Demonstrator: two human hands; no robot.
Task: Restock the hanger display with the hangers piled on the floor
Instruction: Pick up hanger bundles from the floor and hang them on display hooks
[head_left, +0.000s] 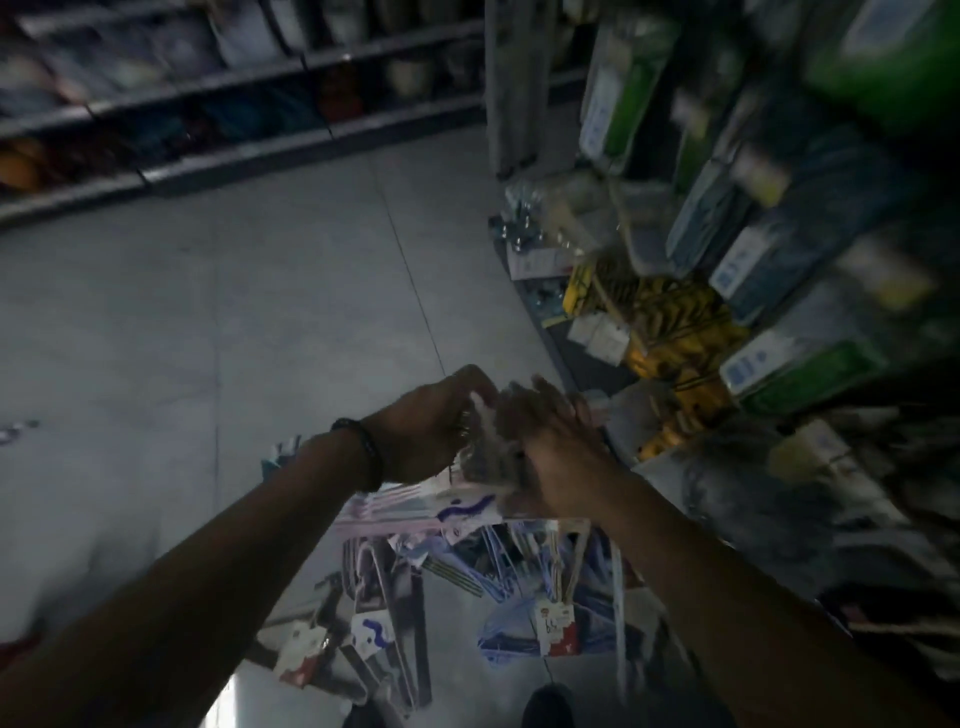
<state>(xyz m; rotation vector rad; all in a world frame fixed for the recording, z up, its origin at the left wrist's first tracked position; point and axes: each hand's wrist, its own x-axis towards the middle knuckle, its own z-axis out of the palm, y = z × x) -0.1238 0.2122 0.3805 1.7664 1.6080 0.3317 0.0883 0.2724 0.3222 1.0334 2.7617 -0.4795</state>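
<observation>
A pack of pale hangers (415, 512) with a white card and blue squiggle hangs in mid-air over the floor. My left hand (431, 426) grips its hook end from the left. From the right my right hand (550, 457) closes round the same bunched top; motion blur hides the fingers. Below them a pile of hanger packs (447, 608) lies on the grey floor, blue, grey and striped, some with price cards. The display (691, 322) with hanging goods rises on the right.
Yellow packaged goods (670, 332) and green and blue packs (779, 249) hang on the right display, close to my hands. A low shelf run (208, 161) crosses the far side of the aisle. Grey tiled floor (208, 338) spreads to the left.
</observation>
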